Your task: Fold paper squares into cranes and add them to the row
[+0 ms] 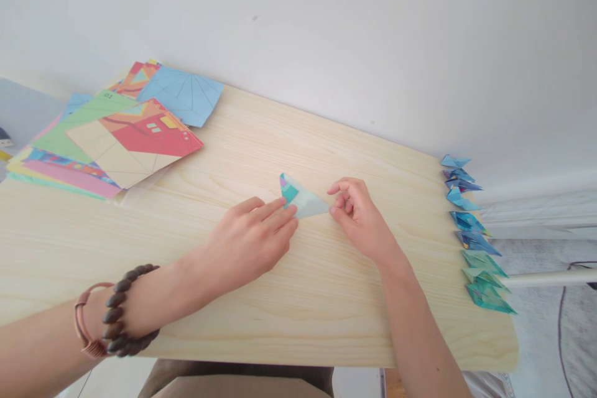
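Observation:
A small folded paper triangle, pale green with a teal and pink corner, lies flat on the light wooden table. My left hand rests flat with its fingertips pressing the triangle's left edge. My right hand has its fingers curled, and its thumb and fingertip touch the triangle's right tip. A bead bracelet is on my left wrist.
A pile of colourful printed paper sheets lies at the table's far left. Several folded blue and teal paper pieces sit in a row along the table's right edge. A white wall stands behind the table.

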The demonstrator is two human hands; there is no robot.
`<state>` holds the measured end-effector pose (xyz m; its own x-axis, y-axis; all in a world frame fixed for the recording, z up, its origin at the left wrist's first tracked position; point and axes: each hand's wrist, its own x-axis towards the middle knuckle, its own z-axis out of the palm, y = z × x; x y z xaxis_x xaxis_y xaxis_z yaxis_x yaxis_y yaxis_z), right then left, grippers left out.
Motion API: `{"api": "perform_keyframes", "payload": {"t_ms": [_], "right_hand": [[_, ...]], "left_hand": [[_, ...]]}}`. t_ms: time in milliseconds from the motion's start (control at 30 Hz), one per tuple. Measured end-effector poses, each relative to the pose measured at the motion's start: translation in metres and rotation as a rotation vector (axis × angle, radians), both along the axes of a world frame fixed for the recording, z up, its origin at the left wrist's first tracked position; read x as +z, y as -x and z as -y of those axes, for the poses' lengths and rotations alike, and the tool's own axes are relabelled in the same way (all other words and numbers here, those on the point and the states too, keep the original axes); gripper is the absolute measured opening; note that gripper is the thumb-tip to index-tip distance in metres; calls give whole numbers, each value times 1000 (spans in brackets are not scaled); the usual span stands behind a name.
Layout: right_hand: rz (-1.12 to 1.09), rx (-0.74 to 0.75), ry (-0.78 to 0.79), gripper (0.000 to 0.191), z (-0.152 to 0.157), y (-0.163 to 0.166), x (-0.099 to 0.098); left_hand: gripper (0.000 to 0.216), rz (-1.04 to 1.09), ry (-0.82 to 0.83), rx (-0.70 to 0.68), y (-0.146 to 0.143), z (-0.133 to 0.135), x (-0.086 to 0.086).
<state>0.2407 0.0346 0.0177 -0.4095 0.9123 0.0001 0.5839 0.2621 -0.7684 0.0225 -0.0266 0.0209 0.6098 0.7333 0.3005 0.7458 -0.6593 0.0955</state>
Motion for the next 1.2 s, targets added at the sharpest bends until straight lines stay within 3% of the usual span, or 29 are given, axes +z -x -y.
{"api": "perform_keyframes", "payload": {"t_ms": [133, 267, 400, 633, 800, 1000, 1200], "right_hand": [[-4, -31, -72, 30, 5, 4, -5], [117, -10, -196, 38, 13, 16, -10], [150, -17, -241, 30, 16, 23, -14], [67, -28, -276, 26, 13, 20, -17], [4, 6, -312, 20, 9, 20, -20], [68, 17, -292, 15, 5, 22, -22], [116, 33, -331, 17, 6, 22, -21]], "left_hand": [[19, 107, 45, 12, 1, -8, 0], [22, 279, 203, 29, 8, -24, -7], [26, 415, 228, 183, 22, -43, -16], [24, 291, 182, 47, 35, -55, -14], [22, 299, 222, 65, 30, -53, -14], [20, 330, 289, 90, 28, -57, -20], [14, 363, 345, 105, 26, -53, -15]]}}
